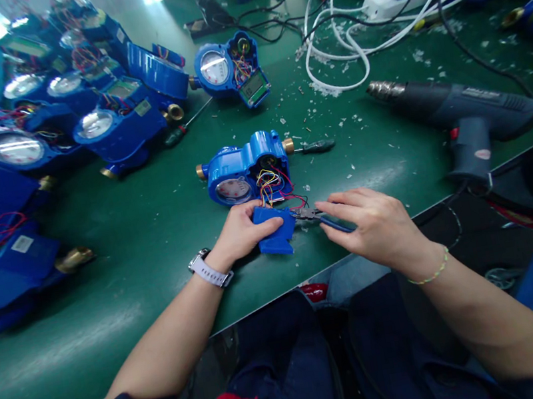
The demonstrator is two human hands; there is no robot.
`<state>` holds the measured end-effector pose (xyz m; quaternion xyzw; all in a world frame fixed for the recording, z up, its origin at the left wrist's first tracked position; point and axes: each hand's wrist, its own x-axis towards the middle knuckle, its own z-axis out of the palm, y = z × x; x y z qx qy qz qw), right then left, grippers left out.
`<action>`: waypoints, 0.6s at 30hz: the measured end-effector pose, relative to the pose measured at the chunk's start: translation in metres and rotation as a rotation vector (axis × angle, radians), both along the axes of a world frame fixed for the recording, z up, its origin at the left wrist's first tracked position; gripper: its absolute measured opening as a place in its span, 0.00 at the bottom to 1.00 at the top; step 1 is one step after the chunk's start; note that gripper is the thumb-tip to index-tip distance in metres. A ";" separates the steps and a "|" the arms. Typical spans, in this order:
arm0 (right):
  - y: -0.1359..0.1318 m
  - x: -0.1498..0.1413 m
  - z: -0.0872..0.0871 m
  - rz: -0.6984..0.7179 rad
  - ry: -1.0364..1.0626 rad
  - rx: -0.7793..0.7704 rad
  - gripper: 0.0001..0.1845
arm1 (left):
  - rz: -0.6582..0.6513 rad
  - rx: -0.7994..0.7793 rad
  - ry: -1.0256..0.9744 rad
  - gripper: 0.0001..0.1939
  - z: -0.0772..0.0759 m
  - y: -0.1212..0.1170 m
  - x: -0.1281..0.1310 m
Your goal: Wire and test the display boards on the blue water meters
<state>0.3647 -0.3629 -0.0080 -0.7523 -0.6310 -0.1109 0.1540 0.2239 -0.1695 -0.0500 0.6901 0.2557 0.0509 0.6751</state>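
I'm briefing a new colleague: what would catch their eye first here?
Probably the blue meters crowding the left of the green table. Next, the dark heat gun lying at right. Then, near the table's front edge, the left hand holding a blue piece and the right hand holding pliers.

Dim below the glossy green tabletop [152,244], glaring white toward its far side. Smeared toward its left end.
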 end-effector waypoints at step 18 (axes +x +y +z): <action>0.000 0.010 0.011 0.028 0.024 -0.116 0.16 | -0.016 0.048 -0.025 0.18 -0.001 0.001 0.001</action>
